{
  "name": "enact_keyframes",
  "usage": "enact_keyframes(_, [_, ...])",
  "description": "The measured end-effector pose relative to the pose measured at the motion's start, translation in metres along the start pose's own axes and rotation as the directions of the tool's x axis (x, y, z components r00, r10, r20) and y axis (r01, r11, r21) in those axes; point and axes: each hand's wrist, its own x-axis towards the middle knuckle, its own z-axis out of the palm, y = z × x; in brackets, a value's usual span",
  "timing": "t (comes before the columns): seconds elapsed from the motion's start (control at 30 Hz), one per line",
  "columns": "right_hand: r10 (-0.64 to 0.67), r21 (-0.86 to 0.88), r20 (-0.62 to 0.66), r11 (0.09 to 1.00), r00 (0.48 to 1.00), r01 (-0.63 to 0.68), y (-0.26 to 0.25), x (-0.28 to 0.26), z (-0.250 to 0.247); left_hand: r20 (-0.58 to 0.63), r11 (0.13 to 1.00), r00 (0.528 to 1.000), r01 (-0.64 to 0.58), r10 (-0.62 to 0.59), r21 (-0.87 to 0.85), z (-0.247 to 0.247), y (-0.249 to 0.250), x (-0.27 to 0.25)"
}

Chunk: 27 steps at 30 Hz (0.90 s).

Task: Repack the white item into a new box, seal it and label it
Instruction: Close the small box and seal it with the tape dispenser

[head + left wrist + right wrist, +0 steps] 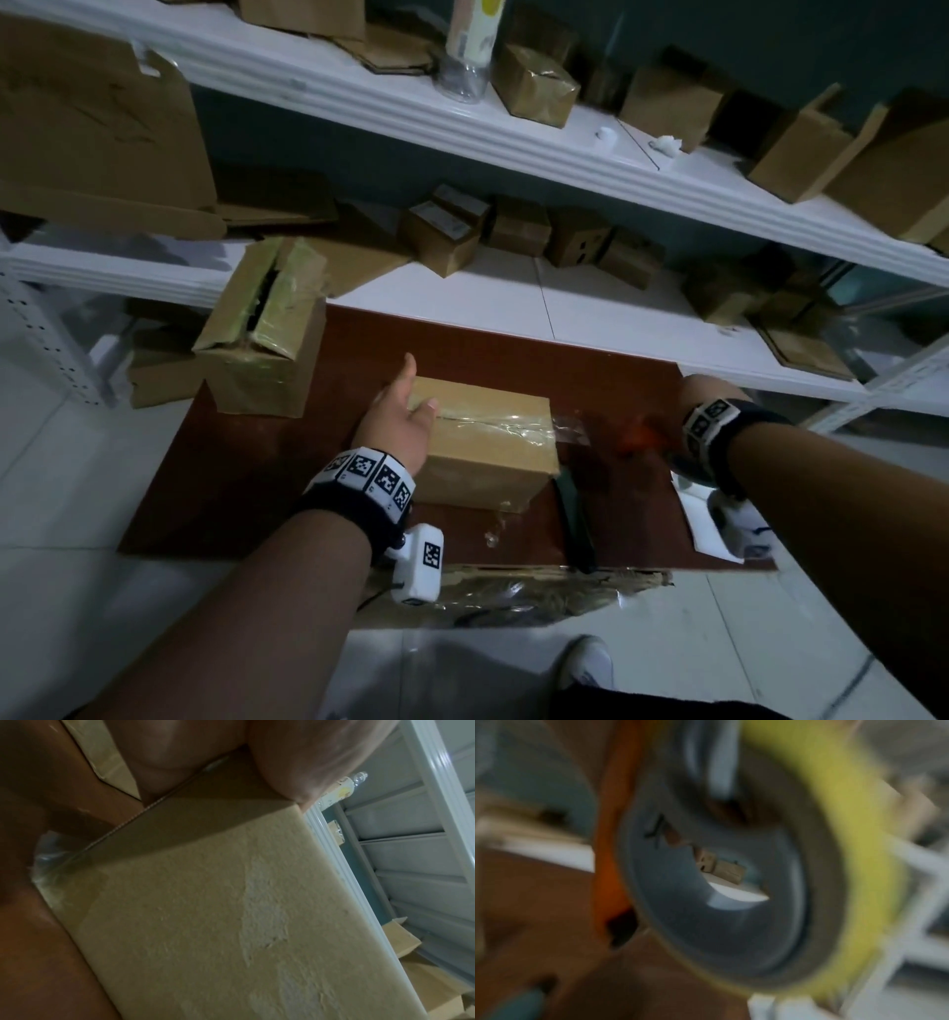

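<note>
A closed brown cardboard box sits near the middle of a dark reddish-brown table. Clear tape runs along the seam on its top and hangs wrinkled over the right end. The white item cannot be seen.

The left hand rests on the left end of the box, fingers straight and relaxed, thumb lying on the top by the seam. The left wrist view shows the palm pressed against the box's edge, with the cardboard face filling the picture.

The right hand is to the right of the box, blurred and mostly hidden behind its wrist band; how its fingers lie cannot be told. Just in front of it is a blurred orange tape dispenser, and a strip of clear tape stretches between it and the box's right end. The right wrist view, very blurred, shows the dispenser's orange frame and a yellowish roll of tape on a grey hub.

A dark, narrow object lies on the table in front of the box's right corner. A white sheet lies at the table's right edge. An older, opened box with torn tape stands at the table's far left corner. Behind the table, white shelves carry many small cardboard boxes and flattened cardboard
</note>
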Motion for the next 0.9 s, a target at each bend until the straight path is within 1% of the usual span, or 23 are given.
enact_keyframes(0.07, [0.055, 0.2, 0.02, 0.978, 0.998, -0.058, 0.002, 0.002, 0.004, -0.02, 1.0, 1.0, 0.0, 0.0, 0.004, 0.003, 0.0, 0.001])
enact_keyframes(0.13, [0.059, 0.274, 0.041, 0.959, 0.997, -0.068, -0.003, 0.002, 0.012, -0.039, 1.0, 0.999, -0.007, 0.007, 0.007, 0.004, 0.001, 0.001])
enact_keyframes(0.2, [0.05, 0.309, 0.034, 0.949, 0.998, -0.058, -0.009, 0.002, 0.021, -0.054, 1.0, 0.998, -0.014, 0.014, 0.004, 0.005, 0.0, 0.0])
enact_keyframes(0.27, [0.037, 0.346, 0.065, 0.936, 0.997, -0.057, -0.015, 0.001, 0.034, -0.054, 1.0, 0.998, -0.025, 0.025, 0.006, 0.005, -0.002, 0.0])
enact_keyframes(0.4, [0.105, 0.355, 0.127, 0.924, 0.986, -0.144, -0.015, -0.006, 0.063, -0.062, 0.998, 0.997, -0.055, 0.054, -0.007, 0.006, -0.003, 0.001])
enact_keyframes(0.57, [0.087, 0.374, 0.201, 0.914, 0.976, -0.158, -0.012, -0.018, 0.074, -0.06, 0.998, 0.996, -0.062, 0.06, -0.027, 0.006, -0.001, 0.002])
enact_keyframes(0.6, [0.087, 0.384, 0.202, 0.909, 0.976, -0.16, -0.011, -0.019, 0.073, -0.06, 0.998, 0.996, -0.062, 0.06, -0.027, 0.007, -0.002, 0.002])
enact_keyframes(0.67, [0.092, 0.434, 0.152, 0.889, 0.984, -0.15, -0.013, -0.021, 0.066, -0.063, 0.998, 0.996, -0.061, 0.059, -0.024, 0.007, -0.001, 0.001])
enact_keyframes(0.7, [0.095, 0.497, 0.119, 0.856, 0.988, -0.142, -0.015, -0.019, 0.061, -0.066, 0.998, 0.996, -0.061, 0.059, -0.022, 0.007, 0.0, 0.0])
enact_keyframes(0.73, [0.092, 0.578, 0.097, 0.806, 0.991, -0.131, -0.018, -0.018, 0.056, -0.067, 0.998, 0.996, -0.06, 0.059, -0.02, 0.007, 0.0, 0.001])
enact_keyframes(0.77, [0.086, 0.673, 0.114, 0.726, 0.99, -0.14, -0.022, -0.014, 0.053, -0.066, 0.998, 0.996, -0.056, 0.055, -0.02, 0.007, 0.0, 0.001])
enact_keyframes(0.8, [0.072, 0.762, 0.156, 0.626, 0.985, -0.167, -0.027, -0.012, 0.049, -0.062, 0.999, 0.997, -0.051, 0.05, -0.017, 0.006, -0.001, 0.001])
enact_keyframes(0.83, [0.071, 0.813, 0.211, 0.541, 0.975, -0.215, -0.032, -0.011, 0.046, -0.058, 0.999, 0.997, -0.044, 0.043, -0.015, 0.006, -0.001, 0.001])
enact_keyframes(0.87, [0.05, 0.836, 0.26, 0.489, 0.964, -0.25, -0.038, -0.015, 0.04, -0.057, 0.999, 0.998, -0.034, 0.033, -0.016, 0.006, 0.0, 0.0])
enact_keyframes(0.9, [0.018, 0.842, 0.291, 0.469, 0.956, -0.265, -0.047, -0.023, 0.033, -0.057, 1.0, 0.998, -0.027, 0.027, -0.013, 0.005, 0.0, 0.0])
